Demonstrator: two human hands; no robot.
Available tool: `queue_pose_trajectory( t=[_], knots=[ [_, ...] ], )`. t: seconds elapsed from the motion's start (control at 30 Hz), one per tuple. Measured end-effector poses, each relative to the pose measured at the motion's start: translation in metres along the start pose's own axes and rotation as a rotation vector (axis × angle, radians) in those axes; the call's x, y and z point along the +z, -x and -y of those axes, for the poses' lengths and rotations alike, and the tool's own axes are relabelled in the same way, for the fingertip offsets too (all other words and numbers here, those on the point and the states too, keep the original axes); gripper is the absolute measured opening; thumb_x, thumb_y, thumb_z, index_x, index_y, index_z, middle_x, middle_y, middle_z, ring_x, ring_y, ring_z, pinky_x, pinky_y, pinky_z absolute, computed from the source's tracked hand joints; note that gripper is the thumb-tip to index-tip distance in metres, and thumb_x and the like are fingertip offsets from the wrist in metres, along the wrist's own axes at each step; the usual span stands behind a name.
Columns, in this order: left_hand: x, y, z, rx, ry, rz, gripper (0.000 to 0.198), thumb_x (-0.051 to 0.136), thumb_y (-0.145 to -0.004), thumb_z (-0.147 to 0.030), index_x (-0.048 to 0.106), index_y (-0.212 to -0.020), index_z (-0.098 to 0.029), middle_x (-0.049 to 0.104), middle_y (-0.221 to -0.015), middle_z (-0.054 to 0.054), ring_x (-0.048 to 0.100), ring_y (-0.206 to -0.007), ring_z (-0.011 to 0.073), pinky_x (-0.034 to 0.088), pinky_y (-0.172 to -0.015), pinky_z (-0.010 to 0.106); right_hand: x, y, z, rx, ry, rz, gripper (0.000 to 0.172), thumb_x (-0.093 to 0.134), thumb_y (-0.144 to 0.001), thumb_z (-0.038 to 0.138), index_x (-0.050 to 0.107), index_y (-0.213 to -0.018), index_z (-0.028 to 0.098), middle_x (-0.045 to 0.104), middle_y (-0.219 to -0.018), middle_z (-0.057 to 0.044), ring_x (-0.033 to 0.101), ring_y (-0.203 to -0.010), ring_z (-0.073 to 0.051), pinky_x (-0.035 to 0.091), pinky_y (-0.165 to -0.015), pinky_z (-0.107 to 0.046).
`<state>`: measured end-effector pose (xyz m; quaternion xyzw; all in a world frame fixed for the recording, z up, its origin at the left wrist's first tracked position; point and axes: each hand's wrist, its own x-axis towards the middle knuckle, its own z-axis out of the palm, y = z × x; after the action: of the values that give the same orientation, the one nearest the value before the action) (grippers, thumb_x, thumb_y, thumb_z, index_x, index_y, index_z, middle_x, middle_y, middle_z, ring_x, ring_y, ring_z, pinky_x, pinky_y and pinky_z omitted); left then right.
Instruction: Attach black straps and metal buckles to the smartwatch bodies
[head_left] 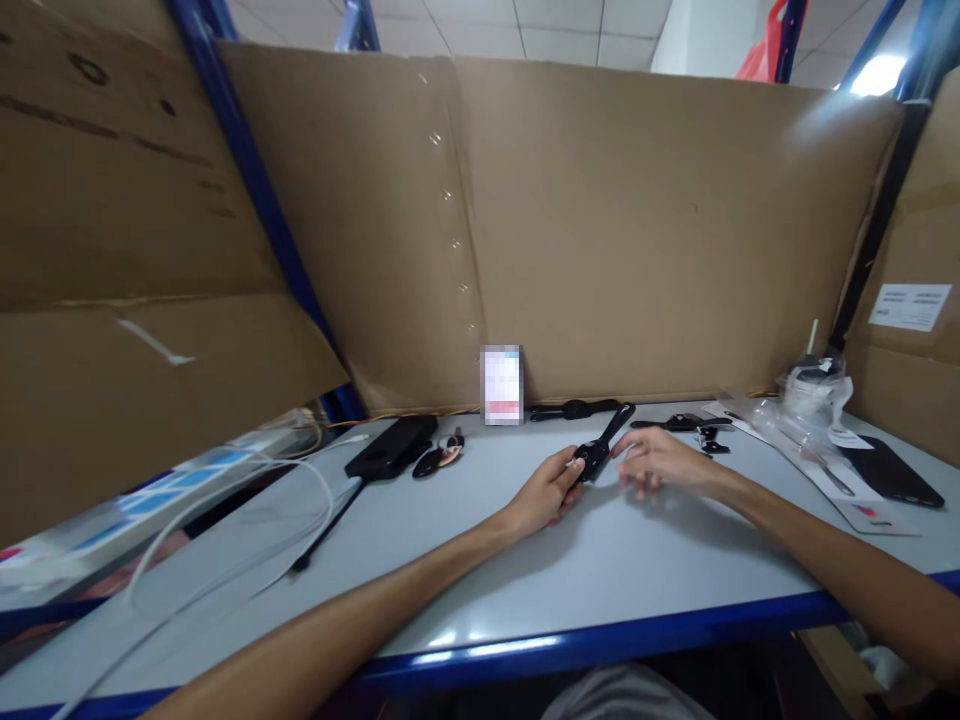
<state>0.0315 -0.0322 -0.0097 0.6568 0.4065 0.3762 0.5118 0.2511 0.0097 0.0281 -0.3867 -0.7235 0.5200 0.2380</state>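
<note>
Pinched in my left hand (551,488) is a small black device (592,457) with a round spot on its face; its kind is too small to tell. A black strap (619,425) runs from its top end up and to the right. My right hand (660,462) hovers just right of the device, fingers spread and bent, holding nothing; its fingertips appear close to the device but apart from it. Behind the hands lies a dark strap-like item (577,409), and to the right are black straps (679,423) and small black pieces (711,440).
The grey tabletop (480,580) has a blue front edge and a cardboard wall (675,230) behind. A phone (502,385) leans there. At left are a black power bank (394,447), keys (439,455), white cables and a power strip (172,490). A black phone (896,472) and a cup (814,390) sit right.
</note>
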Motion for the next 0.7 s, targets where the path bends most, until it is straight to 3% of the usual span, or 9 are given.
queue_pose_trajectory(
  t=[0.07, 0.2, 0.7],
  knots=[
    [0.0, 0.001, 0.001, 0.03, -0.02, 0.007, 0.044, 0.05, -0.09, -0.065, 0.04, -0.091, -0.021, 0.037, -0.057, -0.012, 0.026, -0.035, 0.0037, 0.024, -0.03, 0.017, 0.015, 0.0, -0.002, 0.022, -0.074, 0.064, 0.024, 0.066, -0.078, 0.028, 0.06, -0.097, 0.015, 0.072, -0.08, -0.006, 0.063, -0.051, -0.013, 0.045, -0.042, -0.022],
    [0.002, 0.001, 0.001, 0.06, -0.083, -0.003, 0.048, 0.049, -0.089, -0.068, 0.041, -0.086, -0.02, 0.038, -0.057, -0.011, 0.028, -0.037, 0.0035, 0.025, -0.031, 0.017, 0.033, -0.005, -0.011, 0.004, -0.188, 0.028, 0.018, 0.064, -0.08, 0.029, 0.062, -0.089, 0.013, 0.072, -0.082, -0.007, 0.063, -0.05, -0.011, 0.046, -0.042, -0.02],
    [0.003, 0.001, 0.0, 0.065, -0.098, -0.024, 0.051, 0.047, -0.089, -0.07, 0.044, -0.087, -0.019, 0.039, -0.056, -0.01, 0.028, -0.036, 0.0038, 0.024, -0.031, 0.017, 0.042, -0.015, -0.027, -0.161, -0.189, -0.069, 0.029, 0.063, -0.074, 0.037, 0.052, -0.09, 0.017, 0.074, -0.086, -0.007, 0.063, -0.048, -0.011, 0.044, -0.037, -0.019]
  ],
)
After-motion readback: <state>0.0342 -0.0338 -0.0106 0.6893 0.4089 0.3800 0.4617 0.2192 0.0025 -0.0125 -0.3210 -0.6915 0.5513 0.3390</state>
